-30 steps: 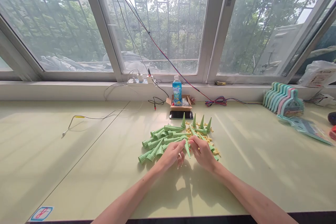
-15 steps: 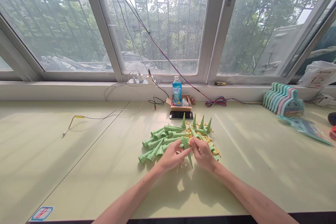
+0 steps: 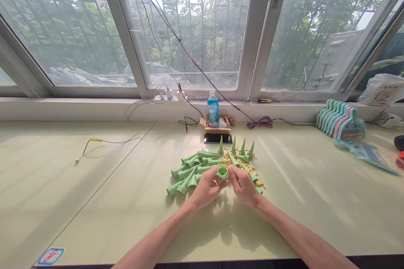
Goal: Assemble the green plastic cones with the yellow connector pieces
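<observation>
A green plastic watering spike (image 3: 222,173) is held in my left hand (image 3: 206,188), its hollow round end facing me. My right hand (image 3: 244,185) is closed in a pinch against the spike's right side; whatever lies between those fingertips is hidden. Just beyond my hands lies a pile of similar green spikes (image 3: 186,172), most with their wide ends toward the left. Small yellow plastic pieces (image 3: 249,167) are scattered behind my right hand. At the back of the pile several spikes (image 3: 243,147) stand upright, points up, with yellow bits beside them.
Behind the pile lie a phone (image 3: 217,138) and a small cardboard box (image 3: 217,130) with a blue bottle (image 3: 213,111). A cable (image 3: 116,141) crosses the table on the left. Pastel plastic items (image 3: 341,119) stand at the right, near a coiled wire (image 3: 260,122).
The held spike has turned: its point was aimed down toward me, and now its open round end faces me. Both hands stay almost in the same place.
</observation>
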{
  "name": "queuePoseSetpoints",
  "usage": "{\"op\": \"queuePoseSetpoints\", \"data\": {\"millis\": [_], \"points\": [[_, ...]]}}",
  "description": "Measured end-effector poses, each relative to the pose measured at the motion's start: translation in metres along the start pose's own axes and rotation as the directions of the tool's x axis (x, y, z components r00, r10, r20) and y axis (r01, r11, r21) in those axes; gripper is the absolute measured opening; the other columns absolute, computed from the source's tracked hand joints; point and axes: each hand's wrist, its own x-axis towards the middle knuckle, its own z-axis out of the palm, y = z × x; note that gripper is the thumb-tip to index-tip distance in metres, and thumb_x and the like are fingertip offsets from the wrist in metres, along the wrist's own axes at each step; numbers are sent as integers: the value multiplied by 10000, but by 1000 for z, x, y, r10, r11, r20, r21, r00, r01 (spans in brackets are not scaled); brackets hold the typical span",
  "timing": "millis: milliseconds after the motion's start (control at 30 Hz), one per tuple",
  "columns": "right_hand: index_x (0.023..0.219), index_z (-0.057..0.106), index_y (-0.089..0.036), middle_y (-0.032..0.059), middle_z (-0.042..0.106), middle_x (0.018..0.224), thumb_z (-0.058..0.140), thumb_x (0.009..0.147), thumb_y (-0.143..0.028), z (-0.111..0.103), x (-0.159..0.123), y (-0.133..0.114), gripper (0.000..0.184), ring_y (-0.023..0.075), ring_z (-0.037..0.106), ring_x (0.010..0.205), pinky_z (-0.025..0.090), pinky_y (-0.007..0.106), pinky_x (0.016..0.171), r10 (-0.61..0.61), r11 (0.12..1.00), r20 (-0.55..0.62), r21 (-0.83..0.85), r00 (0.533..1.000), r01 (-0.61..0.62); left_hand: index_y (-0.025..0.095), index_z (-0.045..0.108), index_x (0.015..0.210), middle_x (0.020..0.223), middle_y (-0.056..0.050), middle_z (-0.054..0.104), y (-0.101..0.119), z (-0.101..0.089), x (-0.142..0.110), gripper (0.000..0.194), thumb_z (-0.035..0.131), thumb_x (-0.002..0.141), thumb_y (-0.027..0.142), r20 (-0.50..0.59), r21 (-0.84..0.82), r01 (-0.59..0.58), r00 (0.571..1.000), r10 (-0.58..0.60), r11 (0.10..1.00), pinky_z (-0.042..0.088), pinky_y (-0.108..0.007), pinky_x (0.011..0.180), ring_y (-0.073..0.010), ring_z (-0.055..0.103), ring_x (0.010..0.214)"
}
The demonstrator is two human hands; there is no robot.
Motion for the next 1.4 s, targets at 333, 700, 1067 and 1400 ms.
{"op": "queuePoseSetpoints", "data": {"millis": [333, 700, 1067, 1400], "points": [[728, 425, -215, -50, 371, 584, 329, 1047, -408, -3, 3, -6, 385, 112, 328, 497, 298, 241, 491, 26, 1000, -165, 11, 986, -24, 195, 539, 1015, 657, 50, 504, 6, 1, 0, 340, 618, 889, 500, -77, -114, 68, 994, -77, 991, 366, -187, 417, -80, 466, 466], [747, 465, -204, -32, 436, 616, 336, 1051, -331, -5, 2, -5, 353, 111, 382, 541, 341, 241, 528, -105, 993, -124, -58, 987, 99, 93, 654, 615, 561, -62, 583, 3, -3, 3, 737, 385, 916, 709, 62, -332, 208, 978, -199, 920, 369, -209, 372, -94, 490, 383], [798, 480, -211, -5, 571, 659, 341, 1050, -260, -6, 3, -8, 292, 119, 492, 554, 378, 242, 549, -180, 983, -24, 33, 983, 181, 75, 676, 731, 662, -64, 600, 8, -7, 2, 616, 471, 928, 622, 130, -407, 193, 980, -152, 893, 385, -204, 387, -89, 494, 429], [809, 409, -219, -61, 370, 614, 326, 1041, -258, -5, 2, 1, 250, 100, 313, 507, 284, 225, 497, -175, 985, -32, -12, 984, 175, 116, 606, 803, 638, -4, 514, 6, -9, 3, 465, 527, 935, 555, 132, -377, 119, 989, -74, 918, 397, -205, 416, -97, 506, 479]]}}
